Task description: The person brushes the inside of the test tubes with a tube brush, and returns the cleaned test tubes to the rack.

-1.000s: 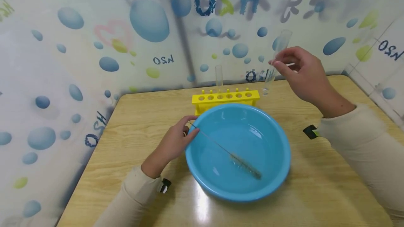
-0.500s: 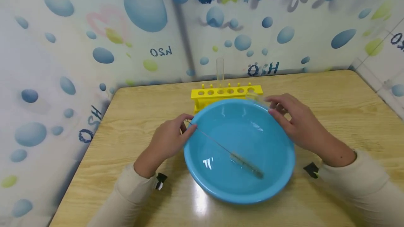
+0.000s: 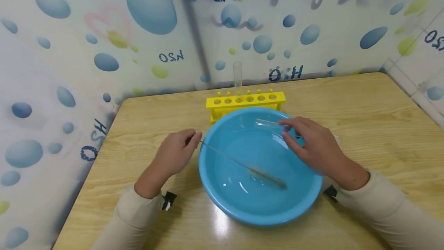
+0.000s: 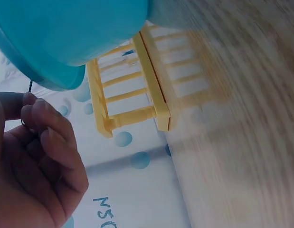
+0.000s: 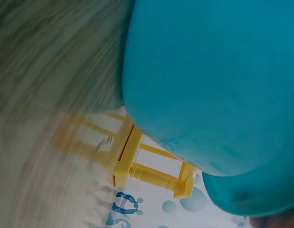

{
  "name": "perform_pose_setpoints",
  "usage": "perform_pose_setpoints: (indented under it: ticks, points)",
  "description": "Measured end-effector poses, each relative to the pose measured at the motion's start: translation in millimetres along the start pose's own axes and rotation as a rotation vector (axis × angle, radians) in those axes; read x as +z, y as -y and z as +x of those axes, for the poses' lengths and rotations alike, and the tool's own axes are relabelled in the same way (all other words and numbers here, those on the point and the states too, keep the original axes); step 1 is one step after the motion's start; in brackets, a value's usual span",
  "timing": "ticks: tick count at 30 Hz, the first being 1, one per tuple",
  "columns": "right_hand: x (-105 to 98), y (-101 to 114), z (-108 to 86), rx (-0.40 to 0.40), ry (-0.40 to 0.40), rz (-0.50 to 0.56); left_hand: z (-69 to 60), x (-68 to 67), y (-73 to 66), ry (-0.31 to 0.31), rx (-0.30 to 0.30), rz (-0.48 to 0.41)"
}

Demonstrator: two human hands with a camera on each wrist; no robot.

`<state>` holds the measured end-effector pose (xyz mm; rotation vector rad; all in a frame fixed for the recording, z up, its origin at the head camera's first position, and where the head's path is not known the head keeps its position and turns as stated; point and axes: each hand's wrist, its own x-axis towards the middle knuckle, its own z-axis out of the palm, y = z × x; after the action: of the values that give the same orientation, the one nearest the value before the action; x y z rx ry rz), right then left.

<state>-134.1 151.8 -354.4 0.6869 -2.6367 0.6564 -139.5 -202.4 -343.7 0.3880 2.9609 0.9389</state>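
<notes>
My left hand (image 3: 175, 151) pinches the thin wire handle of a test tube brush (image 3: 267, 176) at the basin's left rim. The bristle end lies in the water of a blue basin (image 3: 204, 180). In the left wrist view the fingers (image 4: 56, 137) curl around the twisted wire just below the rim. Over the basin's right side, my right hand (image 3: 317, 149) holds a clear test tube (image 3: 266, 123) almost level, its open end pointing left. The right wrist view shows only a sliver of that hand at the bottom edge.
Behind the basin stands a yellow test tube rack (image 3: 244, 100), with another clear test tube (image 3: 237, 74) upright in one hole. A patterned wall (image 3: 194, 41) rises at the table's back edge. The basin covers the wooden table's (image 3: 360, 115) middle.
My right hand has come down and left from above the table to over the basin, tipping the test tube from upright to nearly level. The left hand has drawn slightly left with the brush.
</notes>
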Motion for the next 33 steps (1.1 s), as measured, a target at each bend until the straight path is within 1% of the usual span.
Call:
perform_pose_setpoints:
  ticks: [5,8,10,15,19,21,24,26,30,33]
  points:
    - [1.1,0.0,0.6,0.001,0.016,-0.003,-0.1,-5.4,8.0,0.004,0.009,-0.228]
    - [0.9,-0.4,1.8,-0.004,0.024,-0.009,-0.5,-9.7,9.1,-0.021,0.026,-0.291]
    - [0.5,-0.3,2.2,0.004,0.029,-0.01,-0.6,-12.2,9.0,-0.054,0.038,-0.308]
    - [0.9,-0.8,1.7,0.023,0.026,-0.004,-0.9,-15.8,8.1,-0.15,0.089,-0.36]
    - [1.0,-2.0,0.7,0.01,0.01,0.009,-0.9,-18.3,7.8,-0.229,0.116,-0.396]
    - [0.7,-2.6,0.5,0.004,-0.001,0.008,-0.3,-20.1,7.9,-0.274,0.121,-0.404]
    - [0.4,-3.1,0.9,0.004,-0.014,0.007,0.5,-23.1,8.2,-0.338,0.121,-0.439]
    - [0.2,-3.1,0.7,0.004,-0.017,0.01,0.2,-25.4,8.4,-0.374,0.111,-0.464]
    - [0.7,-2.7,0.4,0.004,-0.015,0.027,-1.7,-30.6,8.4,-0.445,0.099,-0.565]
    - [0.6,-3.8,0.4,0.004,-0.017,0.034,-1.3,-32.9,7.9,-0.51,0.115,-0.683]
